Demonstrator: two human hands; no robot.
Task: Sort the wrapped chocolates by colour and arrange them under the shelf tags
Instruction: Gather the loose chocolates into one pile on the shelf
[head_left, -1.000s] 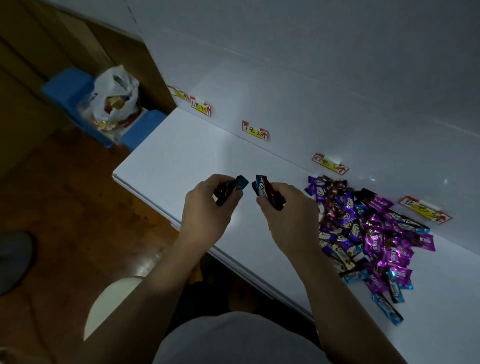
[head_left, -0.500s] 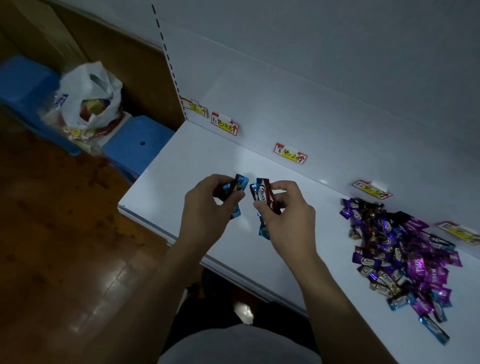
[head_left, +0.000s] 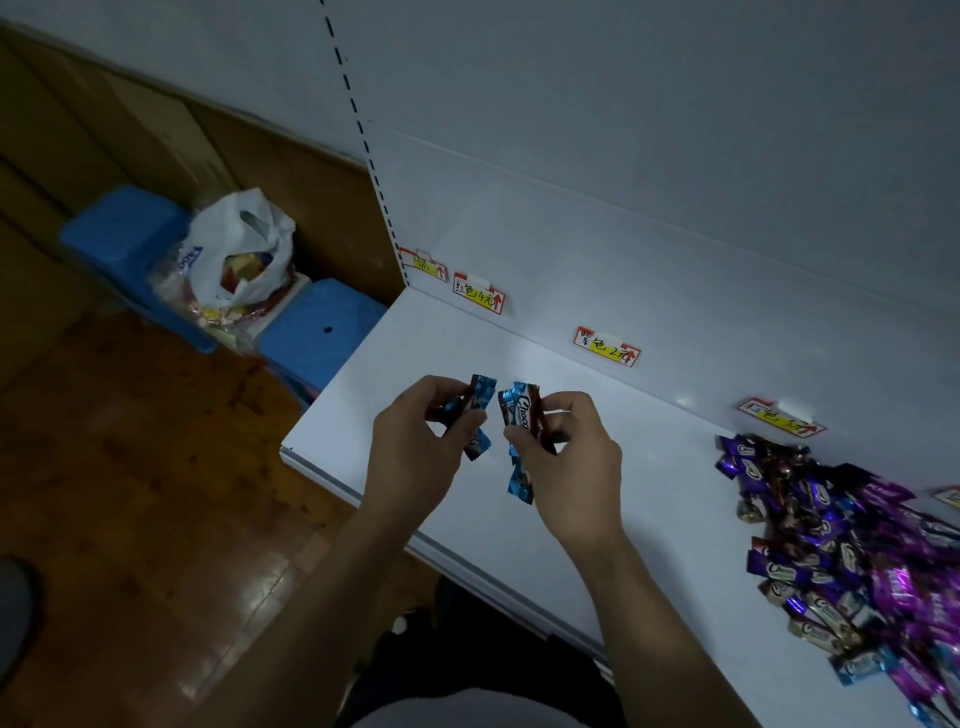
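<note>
Above the near left part of the white shelf (head_left: 415, 353), both hands are held up side by side, forearms rising from the bottom of the view, backs toward the camera. The left hand (head_left: 415, 447) curls fingers and thumb round a small bunch of chocolates (head_left: 480, 410), blue and dark ends poking out above and below the thumb. The right hand (head_left: 566, 462) pinches a second bunch (head_left: 522, 415) between thumb and bent fingers: a blue "Choco" wrapper beside a dark red one, another blue piece hanging beneath. The bunches are close together but apart. The unsorted pile (head_left: 841, 545) of purple, blue and gold pieces lies on the shelf well apart to the right, and shelf tags (head_left: 607, 347) line the back panel.
</note>
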